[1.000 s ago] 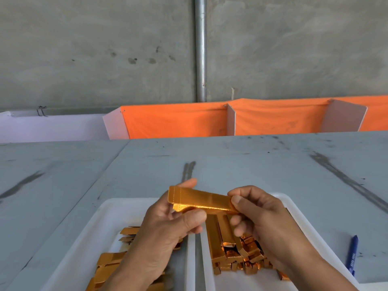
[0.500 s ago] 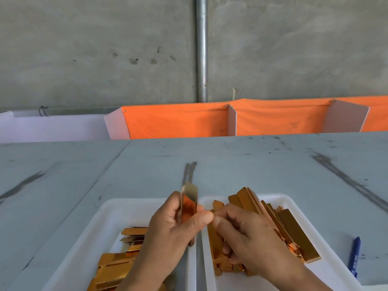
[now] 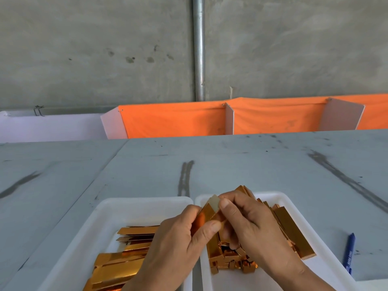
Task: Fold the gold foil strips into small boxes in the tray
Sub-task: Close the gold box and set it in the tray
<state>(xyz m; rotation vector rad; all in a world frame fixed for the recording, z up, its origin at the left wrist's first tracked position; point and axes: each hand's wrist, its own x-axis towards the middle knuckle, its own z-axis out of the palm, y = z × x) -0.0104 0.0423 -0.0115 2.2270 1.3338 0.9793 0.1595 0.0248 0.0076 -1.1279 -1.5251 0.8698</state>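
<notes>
My left hand (image 3: pixel 176 244) grips a gold foil strip (image 3: pixel 207 213) that stands nearly on end above the gap between two white trays. The thumb and fingers of my right hand (image 3: pixel 247 223) pinch the strip's pale upper flap. The left tray (image 3: pixel 109 215) holds several flat gold strips (image 3: pixel 126 257). In the right tray (image 3: pixel 294 206) lies a heap of folded gold boxes (image 3: pixel 289 232), partly hidden behind my right hand.
A blue pen (image 3: pixel 349 253) lies on the grey table (image 3: pixel 231 160) right of the right tray. Orange cloth dividers (image 3: pixel 174 120) with white panels stand along the table's far edge, before a concrete wall with a metal pipe (image 3: pixel 198 49).
The strip went from lying level between both hands to standing on end in my left hand. My right hand has shifted from its end to pinching the top flap.
</notes>
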